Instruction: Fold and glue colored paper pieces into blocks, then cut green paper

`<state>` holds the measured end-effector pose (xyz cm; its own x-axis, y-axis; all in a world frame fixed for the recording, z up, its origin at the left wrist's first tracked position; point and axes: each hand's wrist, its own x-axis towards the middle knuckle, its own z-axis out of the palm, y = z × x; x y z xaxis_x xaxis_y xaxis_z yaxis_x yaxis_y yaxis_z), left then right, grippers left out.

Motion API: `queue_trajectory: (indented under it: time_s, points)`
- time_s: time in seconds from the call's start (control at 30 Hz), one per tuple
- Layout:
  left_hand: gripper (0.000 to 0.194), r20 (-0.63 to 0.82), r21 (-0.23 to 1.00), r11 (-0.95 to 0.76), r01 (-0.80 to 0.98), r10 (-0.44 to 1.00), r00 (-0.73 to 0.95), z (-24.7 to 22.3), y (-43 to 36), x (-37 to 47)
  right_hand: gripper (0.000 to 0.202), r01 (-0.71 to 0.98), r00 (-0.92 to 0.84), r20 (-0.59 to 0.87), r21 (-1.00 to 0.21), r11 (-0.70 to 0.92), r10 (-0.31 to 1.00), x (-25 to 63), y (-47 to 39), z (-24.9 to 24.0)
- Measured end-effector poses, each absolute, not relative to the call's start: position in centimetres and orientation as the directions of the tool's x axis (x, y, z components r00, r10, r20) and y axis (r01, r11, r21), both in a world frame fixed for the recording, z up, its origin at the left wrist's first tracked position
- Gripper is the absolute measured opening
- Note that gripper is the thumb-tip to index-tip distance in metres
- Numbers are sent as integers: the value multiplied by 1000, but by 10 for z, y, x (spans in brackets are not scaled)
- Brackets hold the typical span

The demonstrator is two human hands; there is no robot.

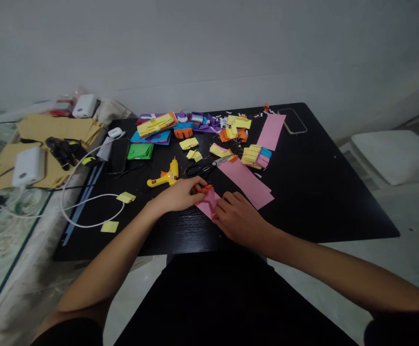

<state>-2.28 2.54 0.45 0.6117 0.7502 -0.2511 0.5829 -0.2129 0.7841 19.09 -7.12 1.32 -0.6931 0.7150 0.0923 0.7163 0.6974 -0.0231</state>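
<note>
A pink paper piece (208, 205) with orange parts at its ends lies between my hands near the front edge of the black table. My left hand (183, 194) grips its upper left end by the orange part, thumb and fingers together. On its right side my right hand (238, 218) has its fingers closed on the lower right end. Just beyond my hands are black-handled scissors (205, 168) and flat pink strips (247, 182). To the left of the scissors lies a yellow glue gun (165, 176). The fingertips partly hide the paper.
Folded yellow papers (157, 125), a green stack (140, 151) and a yellow bundle (255, 156) sit farther back among scraps. A phone-shaped case (292, 121) is at back right. A white cable (63, 192) loops over the left edge. A white stool (395, 156) stands right.
</note>
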Motion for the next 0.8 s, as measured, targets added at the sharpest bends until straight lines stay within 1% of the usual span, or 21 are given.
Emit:
queue_trajectory:
  time_s: [0.17, 0.33, 0.43, 0.63, 0.8]
  points:
    - [33, -280, 822, -118, 557, 768, 575, 4, 23, -31, 21, 752, -649, 134, -34, 658, 749, 193, -78, 13]
    - [30, -306, 857, -34, 514, 770, 560, 1, 15, -32, 22, 745, -656, 112, -61, 664, 746, 195, -78, 13]
    - [31, -298, 870, -9, 493, 787, 540, -3, 10, -32, 28, 740, -658, 105, -92, 666, 746, 195, -77, 11]
    - [35, -290, 893, 43, 449, 816, 500, -7, 2, -32, 23, 677, -703, 129, -182, 713, 700, 194, -77, 4]
    - [35, -282, 908, 73, 413, 836, 471, -6, -2, -31, 25, 719, -643, 158, -212, 661, 750, 193, -80, 0]
